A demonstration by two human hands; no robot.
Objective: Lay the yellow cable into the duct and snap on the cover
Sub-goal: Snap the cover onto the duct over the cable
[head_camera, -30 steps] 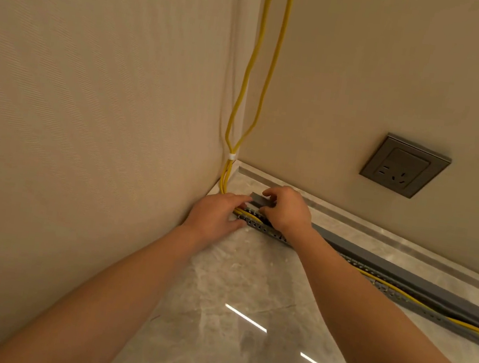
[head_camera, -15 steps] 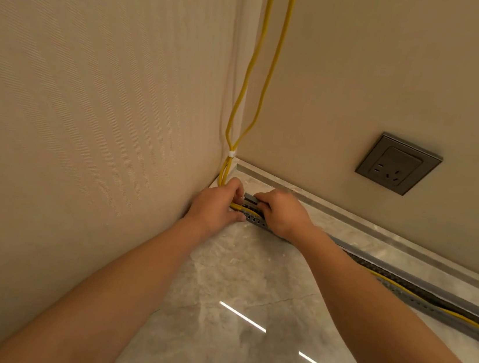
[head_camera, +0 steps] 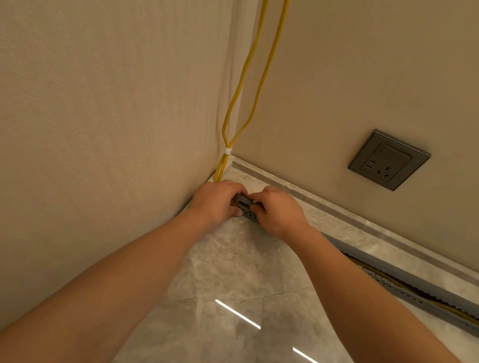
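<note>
In the head view, the left hand (head_camera: 218, 200) is curled almost closed over the corner end of the long grey slotted plastic duct (head_camera: 455, 316), fingers wrapped down onto it where the thin yellow cable (head_camera: 249, 60) comes off the wall. The right hand (head_camera: 277, 212) is likewise folded tight, its fingertips pinching the end of the flat grey plastic cover strip (head_camera: 403, 268) against the duct top. Both bare forearms reach forward and converge at the room corner, wrists low over the glossy marbled floor (head_camera: 235, 272). The duct lies along the foot of the right wall, running from the corner toward lower right; the cable lies inside it farther right, under the unseated cover. A grey wall socket (head_camera: 388, 160) sits above.
</note>
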